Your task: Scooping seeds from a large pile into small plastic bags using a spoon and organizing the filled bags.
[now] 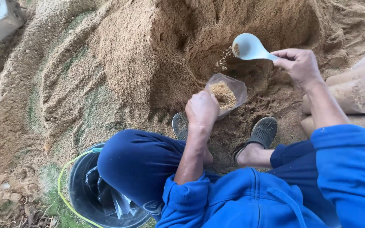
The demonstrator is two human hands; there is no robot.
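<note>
My left hand (pixel 201 109) hides its own fingers; they grip the clear plastic bag (pixel 229 90) of sawdust, bag bottom hidden. My right hand (pixel 298 64) fingers pinch the pale blue plastic scoop (pixel 249 46) above the bag. Black bucket (pixel 81 194) partly cut off.

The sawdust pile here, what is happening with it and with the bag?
A person in blue clothes squats in front of a big sawdust pile. The left hand holds a clear plastic bag open; it is already partly filled with sawdust. The right hand holds a pale blue scoop just above the bag, with a few grains falling from it. A black bucket with a yellow-green handle stands by the left knee, and filled bags lie at the right.
</note>
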